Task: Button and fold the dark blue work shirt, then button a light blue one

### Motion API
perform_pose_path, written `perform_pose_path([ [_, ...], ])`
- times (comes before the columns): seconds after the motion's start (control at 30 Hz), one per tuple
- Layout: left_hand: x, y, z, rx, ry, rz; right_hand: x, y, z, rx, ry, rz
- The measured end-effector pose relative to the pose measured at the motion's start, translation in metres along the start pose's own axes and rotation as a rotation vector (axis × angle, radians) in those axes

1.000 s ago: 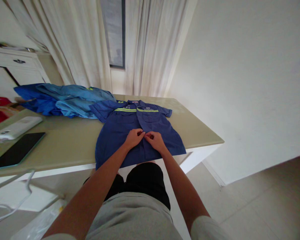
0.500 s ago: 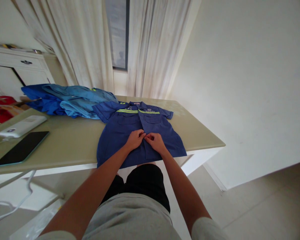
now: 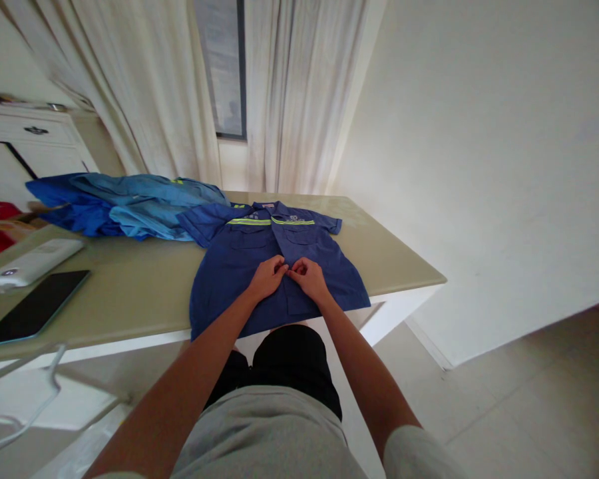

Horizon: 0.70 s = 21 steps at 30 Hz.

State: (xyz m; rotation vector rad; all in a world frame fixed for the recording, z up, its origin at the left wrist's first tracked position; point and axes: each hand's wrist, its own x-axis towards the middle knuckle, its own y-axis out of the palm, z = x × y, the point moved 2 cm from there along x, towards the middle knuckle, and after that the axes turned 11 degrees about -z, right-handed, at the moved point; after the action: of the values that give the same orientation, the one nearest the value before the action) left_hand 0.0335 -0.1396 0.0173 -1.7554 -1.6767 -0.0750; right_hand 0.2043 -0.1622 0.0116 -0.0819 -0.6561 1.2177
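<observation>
Atop the table, a navy shirt lies under left hand and right hand, both pinching its front.

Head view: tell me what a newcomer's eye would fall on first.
Probably the dark blue shirt spread on the table, with yellow-green stripes across its chest. Next, the left hand and right hand, fingers pinched together at its front opening. Then the crumpled blue clothes heaped on the table's far left.
</observation>
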Motion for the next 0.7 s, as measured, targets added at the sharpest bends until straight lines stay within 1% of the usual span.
perform_pose_path([
  [0.13, 0.002, -0.001, 0.001, -0.065, -0.003, -0.019, -0.003, -0.003, 0.009, 0.006, -0.014, -0.031],
  [0.2, 0.003, -0.003, 0.002, -0.097, -0.036, -0.049, -0.006, -0.007, 0.015, 0.036, -0.025, -0.065],
  [0.23, 0.004, -0.004, 0.002, -0.079, -0.058, -0.067, -0.008, -0.01, 0.018, 0.049, -0.027, -0.09],
  [0.3, 0.002, -0.005, 0.0, 0.072, -0.058, -0.057, -0.011, -0.013, 0.023, 0.057, -0.034, -0.141],
  [0.37, -0.005, -0.005, -0.002, 0.315, 0.032, 0.046, -0.015, -0.014, 0.026, 0.041, -0.051, -0.151],
  [0.43, -0.015, -0.005, -0.004, 0.514, 0.157, 0.182, -0.018, -0.013, 0.027, -0.001, -0.075, -0.108],
  [0.5, -0.026, -0.007, -0.003, 0.601, 0.232, 0.263, -0.021, -0.01, 0.025, -0.075, -0.089, -0.036],
  [0.6, -0.035, -0.014, -0.002, 0.602, 0.259, 0.271, -0.028, -0.01, 0.025, -0.219, -0.141, 0.071],
  [0.7, -0.034, -0.018, -0.004, 0.498, 0.309, 0.292, -0.04, -0.016, 0.029, -0.289, -0.206, 0.152],
])
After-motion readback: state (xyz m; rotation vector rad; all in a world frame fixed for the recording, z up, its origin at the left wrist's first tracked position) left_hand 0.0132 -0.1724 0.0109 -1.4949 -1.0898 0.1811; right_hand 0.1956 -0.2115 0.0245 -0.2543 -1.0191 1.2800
